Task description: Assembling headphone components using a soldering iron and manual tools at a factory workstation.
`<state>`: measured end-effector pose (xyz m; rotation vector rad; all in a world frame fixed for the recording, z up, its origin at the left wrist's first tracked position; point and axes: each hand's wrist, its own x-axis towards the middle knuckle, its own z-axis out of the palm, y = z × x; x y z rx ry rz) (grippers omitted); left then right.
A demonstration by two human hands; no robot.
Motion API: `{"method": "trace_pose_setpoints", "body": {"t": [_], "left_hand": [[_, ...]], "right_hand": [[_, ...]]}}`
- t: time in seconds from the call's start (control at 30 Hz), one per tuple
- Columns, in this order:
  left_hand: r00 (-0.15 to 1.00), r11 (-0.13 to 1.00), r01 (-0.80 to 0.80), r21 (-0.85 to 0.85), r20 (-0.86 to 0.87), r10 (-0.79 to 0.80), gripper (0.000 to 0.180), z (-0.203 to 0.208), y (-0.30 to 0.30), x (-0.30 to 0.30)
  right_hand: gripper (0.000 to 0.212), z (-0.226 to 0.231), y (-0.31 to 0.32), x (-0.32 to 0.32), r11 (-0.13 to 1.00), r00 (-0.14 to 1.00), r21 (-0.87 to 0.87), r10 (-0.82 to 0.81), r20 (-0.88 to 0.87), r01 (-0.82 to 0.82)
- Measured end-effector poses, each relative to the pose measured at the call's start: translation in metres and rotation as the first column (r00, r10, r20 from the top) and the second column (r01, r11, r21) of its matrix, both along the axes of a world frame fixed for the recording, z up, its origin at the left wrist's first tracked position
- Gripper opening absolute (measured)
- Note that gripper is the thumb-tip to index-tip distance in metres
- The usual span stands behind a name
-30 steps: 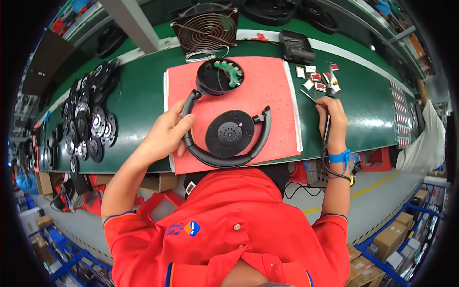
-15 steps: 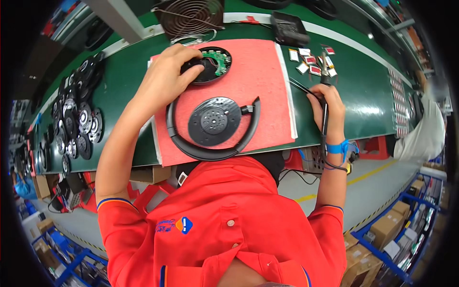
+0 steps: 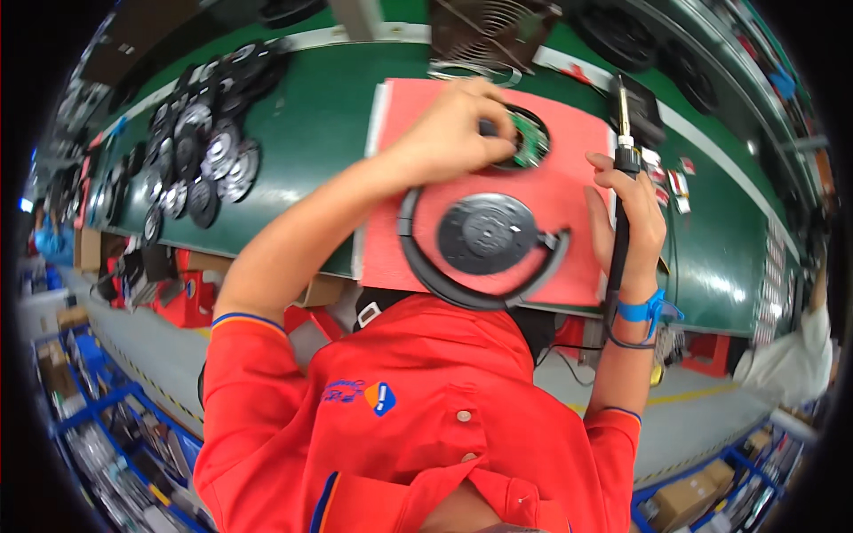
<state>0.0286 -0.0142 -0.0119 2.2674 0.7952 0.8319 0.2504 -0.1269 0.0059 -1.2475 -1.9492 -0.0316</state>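
Observation:
My left hand (image 3: 458, 133) is closed over the left side of a round black headphone earcup (image 3: 544, 133), its fingers slightly blurred. Inside the cup a green circuit board (image 3: 530, 142) shows. My right hand (image 3: 638, 209) grips a soldering iron (image 3: 625, 160) by its black handle, the metal tip pointing to the far side, over the right edge of the pink mat (image 3: 582, 169). Some right-hand fingers are loosely spread. Nearer to me on the mat lie a curved black headband (image 3: 435, 282) and a black perforated disc (image 3: 487, 233) joined at its right end.
Many round black and silver earcup parts (image 3: 222, 155) are piled on the green bench (image 3: 311, 133) at left. A fan (image 3: 493, 31) with a wire guard stands behind the mat. Small silver battery packs (image 3: 679, 188) lie to the right. Another person's pale sleeve (image 3: 791, 355) shows far right.
The view has swung, shifting the bench rightward in the picture. My right hand has come in to the mat's edge with the iron; the tweezers seen earlier beside it no longer show clearly.

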Motion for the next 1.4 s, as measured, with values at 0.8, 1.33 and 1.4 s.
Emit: {"method": "trace_pose_setpoints", "body": {"t": [0.8, 1.33, 1.4], "left_hand": [[0.729, 0.723, 0.106, 0.682, -0.548, 0.410, 0.012, 0.024, 0.089, -0.217], [0.992, 0.759, 0.012, -0.650, -0.090, -0.093, 0.020, 0.081, -0.037, -0.033], [0.988, 0.736, 0.113, -0.667, -0.005, -0.157, 0.020, 0.069, -0.037, -0.014]], "right_hand": [[0.028, -0.012, -0.013, -0.048, 1.000, 1.000, -0.018, -0.012, 0.004, 0.012], [0.036, -0.006, 0.004, -0.052, 0.952, 0.853, -0.188, 0.118, -0.508, -0.243], [0.036, -0.006, -0.002, -0.048, 0.945, 0.775, -0.156, 0.133, -0.618, -0.287]]}}
